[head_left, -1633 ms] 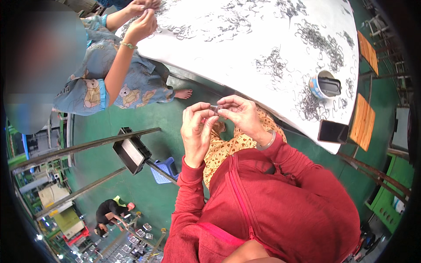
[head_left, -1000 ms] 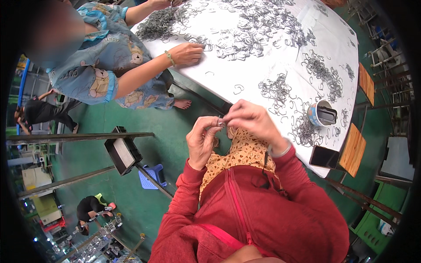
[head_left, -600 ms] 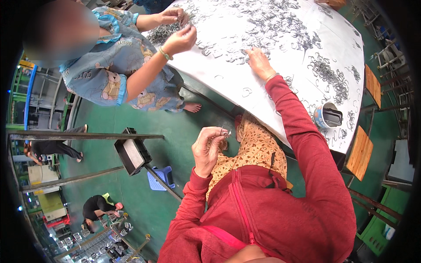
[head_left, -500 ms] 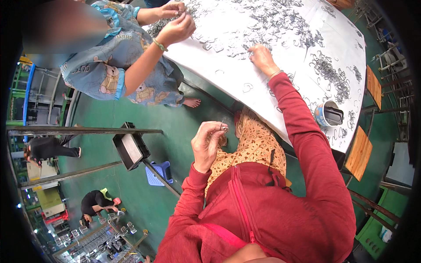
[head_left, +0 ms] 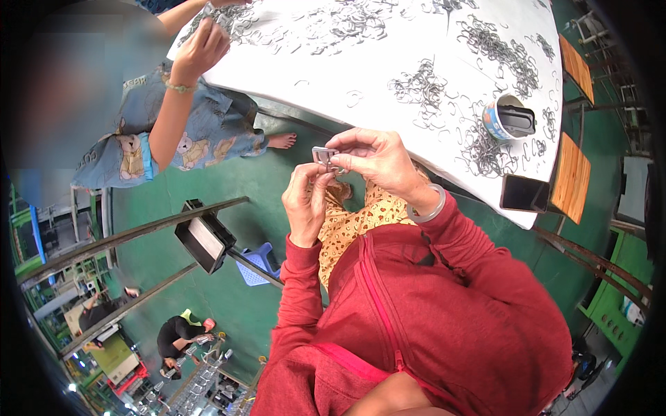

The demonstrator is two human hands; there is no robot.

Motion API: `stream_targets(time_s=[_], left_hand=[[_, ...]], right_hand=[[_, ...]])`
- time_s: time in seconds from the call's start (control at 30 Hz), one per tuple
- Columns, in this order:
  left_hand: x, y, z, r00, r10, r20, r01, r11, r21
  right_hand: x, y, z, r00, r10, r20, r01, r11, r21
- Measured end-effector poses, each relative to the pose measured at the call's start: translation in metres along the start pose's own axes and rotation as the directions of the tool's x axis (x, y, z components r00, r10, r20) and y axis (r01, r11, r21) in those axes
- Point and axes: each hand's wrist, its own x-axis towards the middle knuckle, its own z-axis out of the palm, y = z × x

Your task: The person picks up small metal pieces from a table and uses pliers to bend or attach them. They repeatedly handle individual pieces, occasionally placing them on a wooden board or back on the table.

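Both my hands meet in front of my lap, off the near edge of the white table (head_left: 388, 114). My right hand (head_left: 381, 163) pinches a small flat grey metal buckle (head_left: 324, 154) with openings in it. Just below, my left hand (head_left: 305, 201) is closed, thumb against fingers, around small shiny metal bits at the buckle's lower edge; their exact shape is hidden by the fingertips. Dark, thin C-shaped metal rings (head_left: 423, 90) lie in loose heaps on the table. Flat grey metal pieces (head_left: 347, 24) spread over its far side.
A round tub (head_left: 494, 121) holding a dark case stands at the right. Beside it, a black phone (head_left: 525, 193) lies at the table corner. At left, a co-worker's hand (head_left: 202, 50) handles metal pieces. A blue stool (head_left: 257, 265) and black crate (head_left: 205, 239) are at lower left.
My right hand has come back from the heap on the table to my left hand, bringing the buckle. My view has shifted, and the phone at the corner now shows.
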Motion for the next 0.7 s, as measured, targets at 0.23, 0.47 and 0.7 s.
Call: stream_targets(time_s=[0.23, 0.47, 0.7], left_hand=[[-0.02, -0.011, 0.005, 0.992, -0.092, -0.087, 0.085, 0.993, -0.082], [0.05, 0.015, 0.002, 1.0, -0.022, 0.017, 0.021, 0.997, 0.079], [0.14, -0.01, 0.134, 0.842, 0.298, 0.449, -0.425, 0.88, 0.213]], right_hand=[[-0.005, 0.004, -0.001, 0.999, -0.001, -0.033, 0.003, 0.998, 0.068], [-0.009, 0.053, -0.021, 0.999, 0.008, 0.045, -0.005, 0.996, -0.085], [-0.007, 0.113, -0.031, 0.999, 0.033, -0.006, -0.033, 0.913, -0.407]])
